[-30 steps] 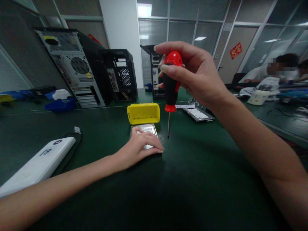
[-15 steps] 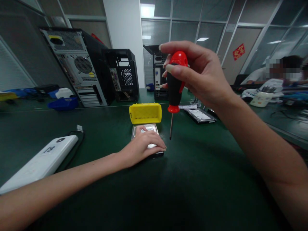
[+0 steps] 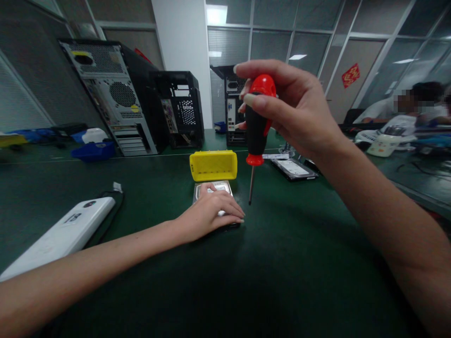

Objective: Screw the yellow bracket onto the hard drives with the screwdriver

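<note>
And here's the screwdriver [image 3: 256, 134], nearly upright in the right hand [image 3: 299, 110], its red cap up and its thin shaft pointing down! The hard drive [image 3: 221, 184] lies below that grip and off to its left, flat on the green table [image 3: 289, 281], its long axis running roughly away from the person. The tip hangs just to the right of the drive, beside the left fingertips, not over the drive's face; its exact height I can't tell.

Look at the right grip: narrow, closed around the handle, thumb along the near side, the forefinger arching past the red cap, the other fingers partly hidden behind. The left hand [image 3: 211, 211] is the nearer one to the drive, in fact right on it, palm down, fingers reaching over to its right edge. Whether those fingers pinch the edges, I can't tell from here; much of the drive is under the hand.

Just beyond the left hand, a yellow plastic bin [image 3: 213, 165] sits at the drive's far end. Further out, to the right of the screwdriver, lies a second hard drive [image 3: 294, 169]. And well over to the left of both grips, a white power bank [image 3: 66, 234], with a dark cable beside it!
</note>
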Demonstrator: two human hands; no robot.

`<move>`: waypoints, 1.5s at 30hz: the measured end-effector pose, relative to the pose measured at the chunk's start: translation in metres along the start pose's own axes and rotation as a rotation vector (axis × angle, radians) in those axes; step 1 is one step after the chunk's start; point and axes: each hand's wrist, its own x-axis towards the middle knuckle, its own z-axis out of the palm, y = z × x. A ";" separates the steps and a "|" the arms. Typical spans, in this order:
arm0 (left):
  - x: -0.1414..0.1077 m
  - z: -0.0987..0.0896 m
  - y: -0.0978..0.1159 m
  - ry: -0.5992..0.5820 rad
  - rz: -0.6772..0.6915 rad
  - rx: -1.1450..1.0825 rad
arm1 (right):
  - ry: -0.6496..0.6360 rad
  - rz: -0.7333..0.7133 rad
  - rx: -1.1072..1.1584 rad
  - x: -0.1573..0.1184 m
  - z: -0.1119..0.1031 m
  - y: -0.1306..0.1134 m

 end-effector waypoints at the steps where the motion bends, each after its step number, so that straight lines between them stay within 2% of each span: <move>1: 0.000 0.000 -0.001 -0.005 0.011 0.000 | -0.003 -0.001 0.005 0.000 0.000 0.000; 13: 0.002 -0.002 -0.004 -0.037 -0.038 -0.091 | -0.038 -0.016 0.078 -0.001 0.005 0.000; 17: 0.002 -0.004 -0.004 -0.054 -0.019 -0.104 | -0.074 0.027 0.054 -0.004 0.010 0.004; 21: 0.001 -0.005 -0.005 -0.061 0.003 -0.085 | -0.098 0.051 -0.008 -0.005 0.011 0.009; 34: -0.005 -0.006 -0.004 -0.075 0.046 -0.037 | -0.091 0.061 0.022 -0.007 0.018 0.014; 45: -0.009 -0.003 -0.003 -0.036 0.040 0.054 | -0.077 -0.004 0.009 -0.005 0.016 0.009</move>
